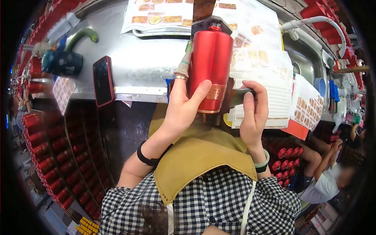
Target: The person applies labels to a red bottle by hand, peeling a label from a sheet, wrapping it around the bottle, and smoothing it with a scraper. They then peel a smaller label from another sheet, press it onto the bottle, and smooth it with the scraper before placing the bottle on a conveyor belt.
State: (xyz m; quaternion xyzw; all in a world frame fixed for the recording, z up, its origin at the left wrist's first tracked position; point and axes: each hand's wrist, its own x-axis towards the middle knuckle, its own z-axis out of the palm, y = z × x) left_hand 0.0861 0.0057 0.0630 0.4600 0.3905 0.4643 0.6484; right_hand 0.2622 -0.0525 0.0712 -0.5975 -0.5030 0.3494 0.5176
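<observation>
A shiny red bottle [212, 58] with a small neck at its top lies in front of me, and a gold label [216, 92] shows near its base. My left hand [183, 100] is closed round the bottle's left side, its thumb beside the label and cloth-like covers on some fingers. To the right of the bottle, my right hand [255, 105] pinches a dark handle-like piece [239, 96] between thumb and fingers. Sheets with gold labels [256, 58] lie beyond and beside the bottle.
A phone [103, 81] and a dark green pot [62, 62] stand left on the metal table [129, 55]. A curved white tube [323, 19] arches over a sink at right. Racks of red bottles [58, 156] fill the lower left. Another person [325, 184] sits at right.
</observation>
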